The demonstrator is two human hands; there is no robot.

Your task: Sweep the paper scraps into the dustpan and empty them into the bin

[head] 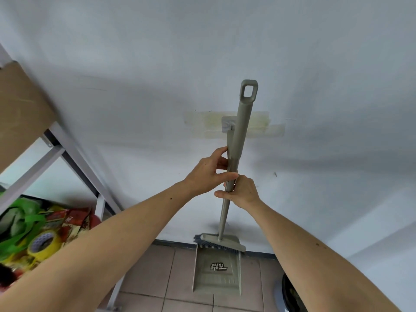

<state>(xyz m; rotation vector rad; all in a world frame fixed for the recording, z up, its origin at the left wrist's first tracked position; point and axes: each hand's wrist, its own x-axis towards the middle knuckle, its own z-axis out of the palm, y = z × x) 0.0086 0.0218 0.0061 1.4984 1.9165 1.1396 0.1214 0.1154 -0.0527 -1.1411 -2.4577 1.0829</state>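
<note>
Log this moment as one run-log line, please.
phase: fetching tools | left hand: gripping handles | right hand: gripping handles | broom+dustpan: upright at wall | scraps: unseen

Single head view (wide-angle), looking forward-down, close to wall (135, 64), floor (153, 273) at bottom.

You get soft, even daylight; faint arm shadows cross the wall (315, 64) toward three o'clock, and wide-angle distortion bends the slightly blurred edges.

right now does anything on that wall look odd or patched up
Yes: the wall clip behind the broom handle sits on overlapping strips of yellowed tape, a makeshift fix. Nothing looks spilled.
</note>
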